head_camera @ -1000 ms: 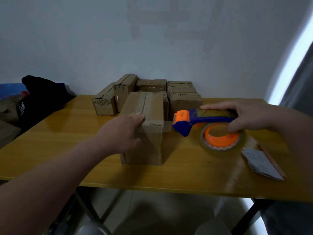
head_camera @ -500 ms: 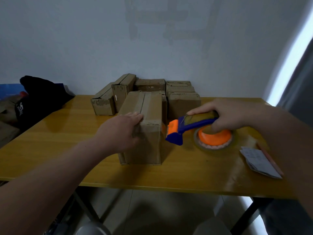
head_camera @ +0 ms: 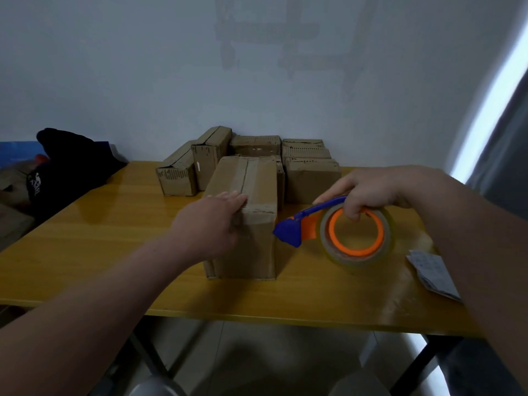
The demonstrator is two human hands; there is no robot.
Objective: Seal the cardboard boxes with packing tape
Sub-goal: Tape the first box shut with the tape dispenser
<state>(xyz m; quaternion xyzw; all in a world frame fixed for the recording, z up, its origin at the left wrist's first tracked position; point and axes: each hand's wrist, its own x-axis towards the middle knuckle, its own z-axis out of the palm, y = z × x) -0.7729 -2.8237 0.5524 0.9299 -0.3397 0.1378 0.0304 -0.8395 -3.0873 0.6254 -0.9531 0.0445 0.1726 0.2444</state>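
place: plain packing room | bare wall (head_camera: 171, 67) | wooden table (head_camera: 100, 238) | stacked cardboard boxes (head_camera: 311, 178)

The cardboard box (head_camera: 257, 247) is matt, rough brown board, with a shinier tape strip (head_camera: 243, 175) along its top. The tape dispenser (head_camera: 288, 232) is smooth blue and orange plastic; its tape roll (head_camera: 358, 258) looks glossy and translucent. The counter (head_camera: 114, 238) is varnished, reflective wood.

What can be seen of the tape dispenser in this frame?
The tape dispenser has a blue plastic frame with a blue nose, an orange hub and a roll of clear, tan-looking tape around the hub. The right hand grips it from above, fingers curled round the frame. It is held tilted above the table, roll face toward the camera, nose pointing left at the front box's right edge. Whether it touches the box cannot be told.
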